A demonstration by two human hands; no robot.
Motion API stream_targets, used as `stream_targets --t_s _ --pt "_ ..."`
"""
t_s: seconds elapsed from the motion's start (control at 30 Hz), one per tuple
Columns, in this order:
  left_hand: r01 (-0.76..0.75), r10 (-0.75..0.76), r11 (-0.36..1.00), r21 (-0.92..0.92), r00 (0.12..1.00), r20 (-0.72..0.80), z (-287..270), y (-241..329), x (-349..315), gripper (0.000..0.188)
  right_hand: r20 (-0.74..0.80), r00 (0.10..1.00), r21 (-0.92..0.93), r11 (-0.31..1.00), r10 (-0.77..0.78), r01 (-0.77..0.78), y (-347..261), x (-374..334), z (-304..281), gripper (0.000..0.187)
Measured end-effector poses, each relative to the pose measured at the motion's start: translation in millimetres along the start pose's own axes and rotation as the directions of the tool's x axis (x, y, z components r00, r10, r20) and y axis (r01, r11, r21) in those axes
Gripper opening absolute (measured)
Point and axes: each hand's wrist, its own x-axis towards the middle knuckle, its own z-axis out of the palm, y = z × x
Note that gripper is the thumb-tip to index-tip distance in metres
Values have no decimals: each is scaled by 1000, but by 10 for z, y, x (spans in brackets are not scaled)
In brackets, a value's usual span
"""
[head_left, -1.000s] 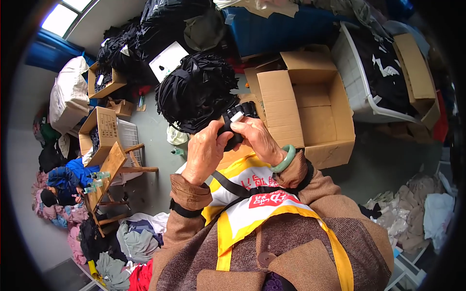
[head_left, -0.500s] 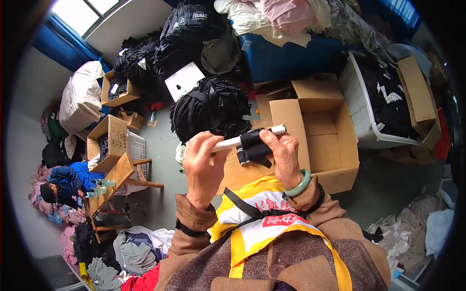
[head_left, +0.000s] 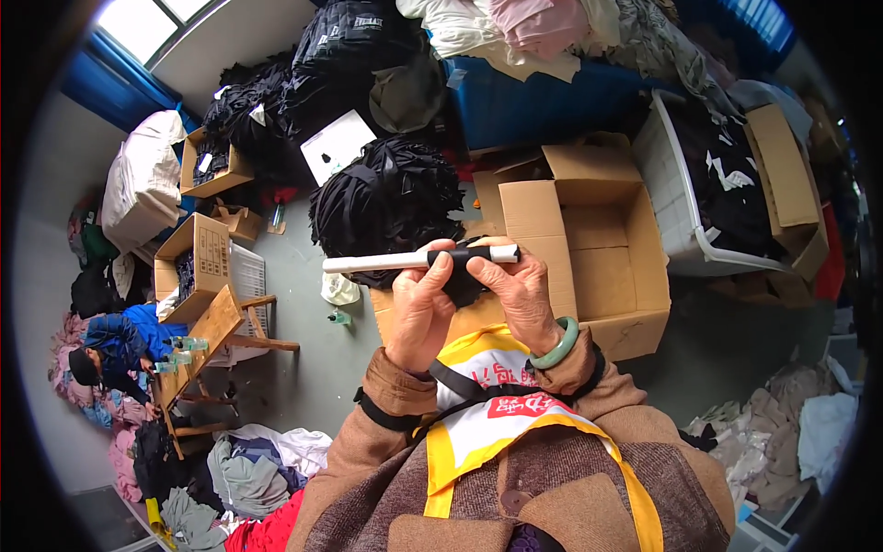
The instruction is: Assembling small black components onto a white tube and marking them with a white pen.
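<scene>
In front of me a white tube (head_left: 375,262) lies level across both hands, its longer bare end pointing left. A black fabric strip (head_left: 458,264) is wrapped around the tube between my hands, and part of it hangs below. My left hand (head_left: 423,313) is closed, its thumb pressing the strip against the tube. Closed as well, my right hand (head_left: 526,304) grips the strip and tube near the short right end, thumb on the black cloth. Just beyond the tube rises a large heap of black strips (head_left: 386,198).
An open cardboard box (head_left: 607,267) stands right of my hands, with a white bin (head_left: 685,202) of black cloth beyond it. On the left are a wooden bench (head_left: 207,345) and a person in blue (head_left: 120,350). A blue container (head_left: 533,106) holds piled fabric at the back.
My left hand has moved right along the tube, from its bare left part onto the black strip. The tube is more level, and the strip sits tighter around it.
</scene>
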Motion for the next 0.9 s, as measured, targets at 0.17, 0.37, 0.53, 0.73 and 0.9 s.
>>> stream_targets --t_s 0.17,0.37,0.53,0.73,0.9 --pt "6 -6 1000 11 999 34 -21 -2 21 24 59 998 141 989 38 -46 -58 8 -51 18" --pt "-46 31 980 192 997 77 21 -67 38 21 6 994 160 981 114 -113 62 43 -120 18" --pt "58 -60 995 77 998 29 28 -54 2 19 42 995 145 985 88 -93 -14 5 -122 18" --pt "-49 48 998 -35 998 -28 35 -60 -2 19 -32 995 432 898 99 -75 -90 -3 10 19" --pt "-44 45 999 7 998 -35 63 -58 -75 19 -2 981 260 948 192 -185 65 -11 -92 25"
